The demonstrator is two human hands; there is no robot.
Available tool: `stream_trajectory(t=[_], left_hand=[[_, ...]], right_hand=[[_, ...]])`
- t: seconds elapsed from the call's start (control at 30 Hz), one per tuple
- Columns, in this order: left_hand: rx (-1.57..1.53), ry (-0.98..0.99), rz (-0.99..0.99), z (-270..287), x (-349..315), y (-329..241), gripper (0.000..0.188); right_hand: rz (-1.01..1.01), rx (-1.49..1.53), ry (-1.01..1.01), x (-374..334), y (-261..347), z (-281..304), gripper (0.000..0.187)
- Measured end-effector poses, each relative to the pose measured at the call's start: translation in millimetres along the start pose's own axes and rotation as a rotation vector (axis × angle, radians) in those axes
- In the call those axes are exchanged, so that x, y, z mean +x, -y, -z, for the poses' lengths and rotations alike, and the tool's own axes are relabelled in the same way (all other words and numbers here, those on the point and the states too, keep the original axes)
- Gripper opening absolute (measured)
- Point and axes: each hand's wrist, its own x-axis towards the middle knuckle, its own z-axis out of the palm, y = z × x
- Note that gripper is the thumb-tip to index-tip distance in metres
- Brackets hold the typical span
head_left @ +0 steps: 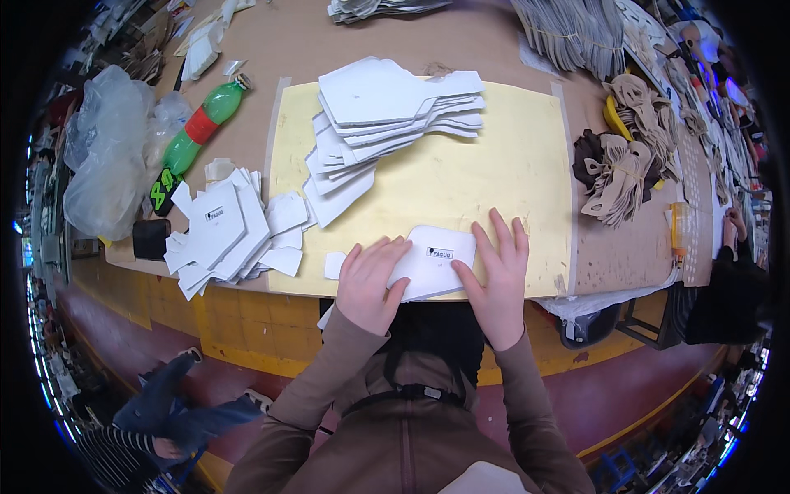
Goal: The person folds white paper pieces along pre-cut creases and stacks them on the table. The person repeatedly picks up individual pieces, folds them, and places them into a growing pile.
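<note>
A flat white cut-out piece [429,276] of sheet material, with a small dark printed mark, lies at the near edge of a yellow sheet [527,181]. My left hand [366,280] rests on its left side, fingers extended and thumb apart. On its right side, my right hand [500,280] touches the piece with the thumb, while its fingers spread over the yellow sheet. Beyond my hands sits a fanned stack of white cut pieces [370,95]. To the left is a looser pile of white pieces [216,226], the top one bearing a similar mark.
A green bottle [222,103], clear plastic bags [107,148] and a dark phone-like object [151,240] are at the left. Tied beige bundles [617,169] and grey stacked pieces [576,41] lie at the right. A black bin [588,325] stands below the table's right edge. Other people are nearby.
</note>
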Motion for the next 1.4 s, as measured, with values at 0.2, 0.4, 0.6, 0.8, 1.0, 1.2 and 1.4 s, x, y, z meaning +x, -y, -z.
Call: stream_trajectory(t=[0.2, 0.4, 0.6, 0.8, 1.0, 1.2, 1.4], left_hand=[[-0.342, -0.072, 0.115, 20.9, 7.5, -23.6, 0.04], [-0.107, -0.157, -0.51, 39.3, 10.3, -36.1, 0.041], [-0.342, 0.223, -0.484, 19.7, -10.0, -13.6, 0.029], [-0.048, -0.01, -0.078, 43.2, -42.5, 17.7, 0.044], [0.037, 0.01, -0.005, 43.2, -49.2, 27.1, 0.055], [-0.222, 0.006, 0.093, 34.9, -50.6, 16.7, 0.049], [-0.515, -0.025, -0.09, 43.4, -37.4, -2.3, 0.039]], right_hand=[[-0.109, 0.464, -0.042, 0.2, 5.8, 33.9, 0.017], [0.284, 0.304, -0.148, 7.0, -2.1, 80.8, 0.024], [0.161, 0.038, 0.055, -14.0, -20.9, 70.1, 0.018], [0.25, 0.238, 0.166, -29.7, 3.9, 41.3, 0.025], [0.355, 0.305, 0.247, -14.9, 37.4, 7.2, 0.039], [0.568, 0.204, 0.221, -16.6, 51.2, -12.4, 0.046], [0.458, 0.357, -0.005, -20.9, 49.1, -10.6, 0.041]])
